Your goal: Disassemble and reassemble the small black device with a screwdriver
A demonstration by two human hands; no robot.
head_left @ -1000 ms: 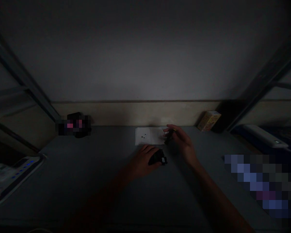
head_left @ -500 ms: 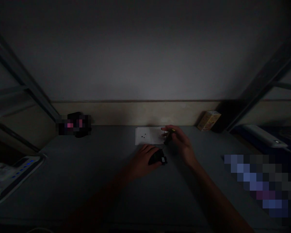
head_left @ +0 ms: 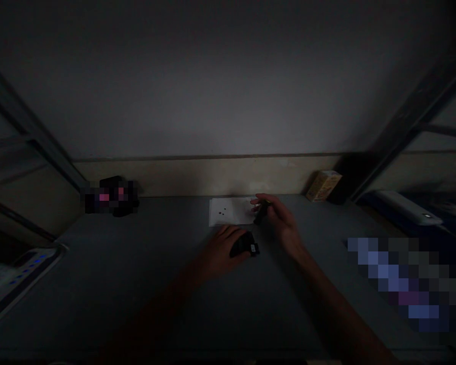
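My left hand [head_left: 227, 248] is closed around a small black device [head_left: 243, 245] on the grey desk, fingers over its far side and thumb along its near edge. A tiny white label shows at the device's right end; its kind cannot be made out in the dim light. My right hand [head_left: 280, 215], just beyond and to the right, grips a short dark screwdriver-like tool [head_left: 262, 212] with a yellowish upper end. The tool slants, its lower end towards the desk, apart from the device. Behind both hands, several tiny dark bits [head_left: 222, 211] lie on white paper [head_left: 233, 207].
A patterned yellowish box [head_left: 324, 185] stands by the wall at the right. Far left, a white power strip [head_left: 26, 271] with blue lights lies on the desk [head_left: 167, 324]. A dark, partly blurred-out object [head_left: 125, 205] sits at the back left. Metal frame posts rise at both sides.
The view has shifted slightly. My right hand has tilted the dark tool, so more of its length shows. The left hand keeps its hold on the black device.
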